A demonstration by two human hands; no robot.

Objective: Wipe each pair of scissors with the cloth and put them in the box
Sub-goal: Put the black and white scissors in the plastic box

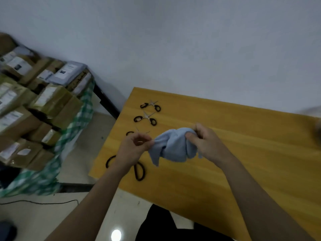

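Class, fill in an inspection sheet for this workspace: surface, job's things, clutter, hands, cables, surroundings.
Surface: yellow wooden table.
Job's things: blue cloth held above the table; small scissors, second small scissors, large black-handled scissors lying on it; box not seen.
Clutter: nothing seen.
Hands: left hand pinches the cloth's edge; right hand grips the cloth.
Cables: black cable on the floor.
Surroundings: stacked cardboard parcels, white wall.
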